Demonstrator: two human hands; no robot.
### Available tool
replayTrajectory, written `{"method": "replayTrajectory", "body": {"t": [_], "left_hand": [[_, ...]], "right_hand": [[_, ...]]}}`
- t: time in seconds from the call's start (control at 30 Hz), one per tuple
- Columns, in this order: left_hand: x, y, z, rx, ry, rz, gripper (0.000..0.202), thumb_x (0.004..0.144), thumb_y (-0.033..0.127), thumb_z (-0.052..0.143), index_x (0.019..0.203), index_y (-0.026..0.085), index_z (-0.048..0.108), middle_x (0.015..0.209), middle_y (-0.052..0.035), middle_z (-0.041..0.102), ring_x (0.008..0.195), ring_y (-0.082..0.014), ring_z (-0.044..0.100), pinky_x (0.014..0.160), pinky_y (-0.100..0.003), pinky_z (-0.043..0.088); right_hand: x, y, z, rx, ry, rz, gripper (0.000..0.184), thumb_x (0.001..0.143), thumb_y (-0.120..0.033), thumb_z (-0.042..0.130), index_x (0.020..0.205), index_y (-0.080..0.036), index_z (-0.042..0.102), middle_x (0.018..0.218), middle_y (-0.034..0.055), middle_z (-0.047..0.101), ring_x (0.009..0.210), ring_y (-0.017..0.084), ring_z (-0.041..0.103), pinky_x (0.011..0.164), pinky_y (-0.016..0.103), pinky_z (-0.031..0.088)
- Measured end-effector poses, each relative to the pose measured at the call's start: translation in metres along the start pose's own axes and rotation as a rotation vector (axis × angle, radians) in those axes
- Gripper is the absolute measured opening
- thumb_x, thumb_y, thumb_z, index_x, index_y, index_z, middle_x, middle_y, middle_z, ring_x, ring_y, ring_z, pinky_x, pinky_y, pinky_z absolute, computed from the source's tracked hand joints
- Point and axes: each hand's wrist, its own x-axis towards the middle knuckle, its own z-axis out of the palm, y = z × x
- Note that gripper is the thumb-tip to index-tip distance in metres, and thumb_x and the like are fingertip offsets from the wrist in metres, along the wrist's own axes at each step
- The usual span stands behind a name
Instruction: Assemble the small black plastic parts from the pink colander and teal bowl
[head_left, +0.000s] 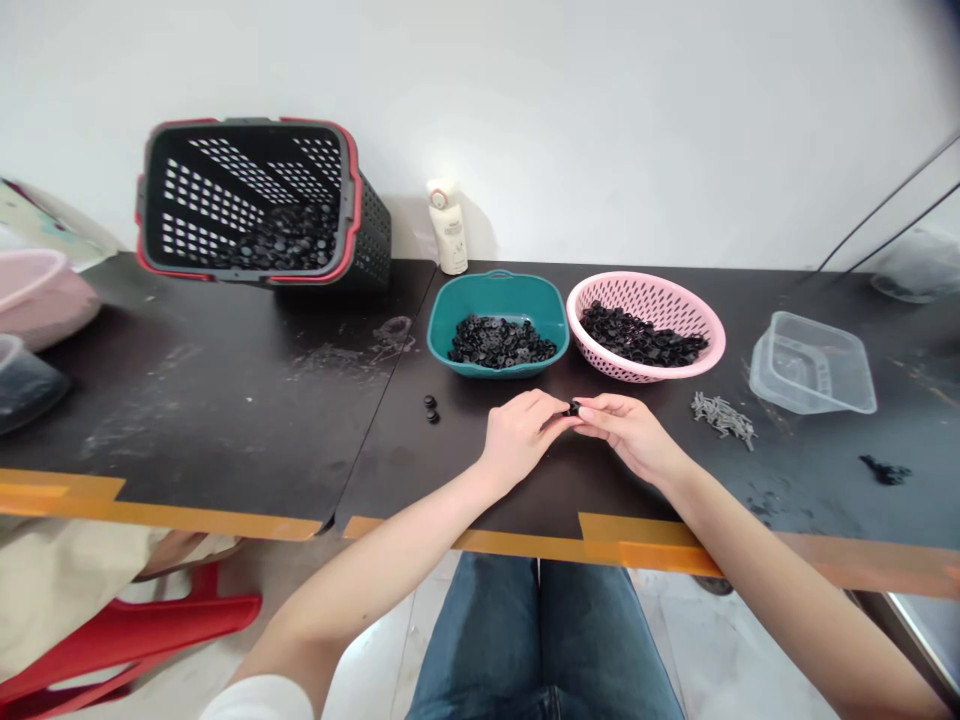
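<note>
My left hand [521, 432] and my right hand [626, 432] meet over the black tabletop [465, 480]. Their fingertips pinch a small black plastic part [574, 408] between them. Just behind my hands stands a teal tray [480, 292] heaped with similar black parts. To its right, a pink perforated bowl [645, 290] holds more of them. Several loose black parts [430, 408] lie left of my left hand. A bunch of grey screws [723, 416] lies right of my right hand.
A tilted black-and-red basket [373, 235] holding black parts stands at the back left, beside a white bottle [448, 228]. A clear plastic box [811, 362] and scattered black bits [886, 469] lie at right. Orange tape [645, 540] lines the front edge. A red stool [135, 630] stands below left.
</note>
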Motion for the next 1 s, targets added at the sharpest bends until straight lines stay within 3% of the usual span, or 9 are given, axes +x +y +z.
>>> {"method": "replayTrajectory", "body": {"t": [0.2,0.53,0.77,0.9,1.0], "left_hand": [[-0.001,-0.006,0.001,0.126,0.005,0.052,0.018,0.084,0.037,0.060,0.089,0.022,0.069,0.080,-0.0031,0.070,0.075,-0.0151,0.062,0.062,-0.024,0.041],[0.002,-0.005,0.003,0.106,0.022,0.130,0.015,0.084,0.033,0.061,0.089,0.022,0.070,0.080,-0.0033,0.070,0.073,-0.0150,0.063,0.066,-0.026,0.048],[0.009,0.002,-0.003,-0.154,0.070,0.042,0.033,0.080,0.033,0.065,0.111,0.022,0.064,0.096,-0.0056,0.065,0.079,-0.0136,0.062,0.071,-0.026,0.053],[0.012,0.000,-0.004,-0.150,0.046,0.080,0.034,0.081,0.030,0.065,0.114,0.025,0.063,0.102,-0.0059,0.064,0.092,-0.0161,0.061,0.082,-0.031,0.052],[0.011,-0.003,-0.002,-0.104,0.027,0.099,0.032,0.084,0.028,0.062,0.116,0.026,0.063,0.101,-0.0054,0.067,0.092,-0.0166,0.062,0.082,-0.032,0.051]], "right_hand": [[-0.004,-0.003,0.007,-0.036,0.002,-0.005,0.018,0.066,-0.033,0.078,0.078,-0.021,0.074,0.083,0.0025,0.072,0.078,0.016,0.067,0.087,0.037,0.053],[-0.003,0.003,0.009,0.034,0.004,-0.010,0.021,0.063,-0.026,0.080,0.080,-0.020,0.070,0.081,0.0019,0.072,0.076,0.016,0.068,0.080,0.035,0.055],[-0.004,-0.002,0.009,0.079,-0.014,-0.100,0.024,0.069,-0.033,0.075,0.090,-0.022,0.072,0.090,0.0053,0.074,0.087,0.021,0.069,0.085,0.039,0.053],[-0.005,-0.003,0.009,0.102,-0.052,-0.103,0.025,0.071,-0.032,0.074,0.094,-0.022,0.072,0.093,0.0055,0.074,0.088,0.020,0.069,0.086,0.038,0.053],[-0.005,-0.002,0.008,0.088,-0.038,-0.093,0.025,0.070,-0.033,0.075,0.092,-0.023,0.071,0.089,0.0033,0.074,0.083,0.019,0.070,0.084,0.038,0.054]]}}
